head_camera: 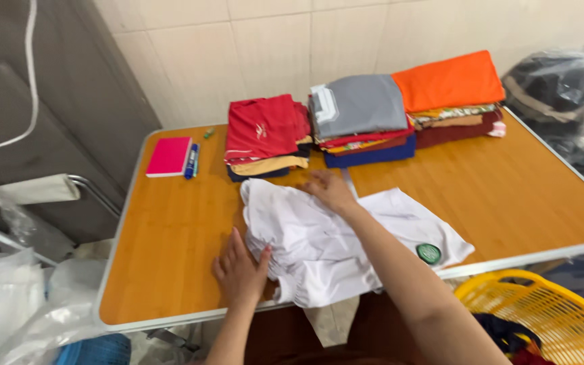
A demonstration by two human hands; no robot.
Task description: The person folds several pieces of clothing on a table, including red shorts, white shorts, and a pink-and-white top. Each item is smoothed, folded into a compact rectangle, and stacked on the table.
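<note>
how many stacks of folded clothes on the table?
3. The red-topped stack sits left beside the pink notebook, the grey-topped stack in the middle, the orange-topped stack right. The white garment under both hands isn't stacked.

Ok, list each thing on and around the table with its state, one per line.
White shirt: spread flat, rumpled, partly folded.
Left hand: flat on the shirt's left edge.
Right hand: flat on the shirt's top edge.
Red stack: folded, piled.
Grey stack: folded, piled.
Orange stack: folded, piled.
Notebook: closed, lying flat.
Pen: lying beside the notebook.
Basket: open, holding clothes.
Table: standing, unfolded.
</note>
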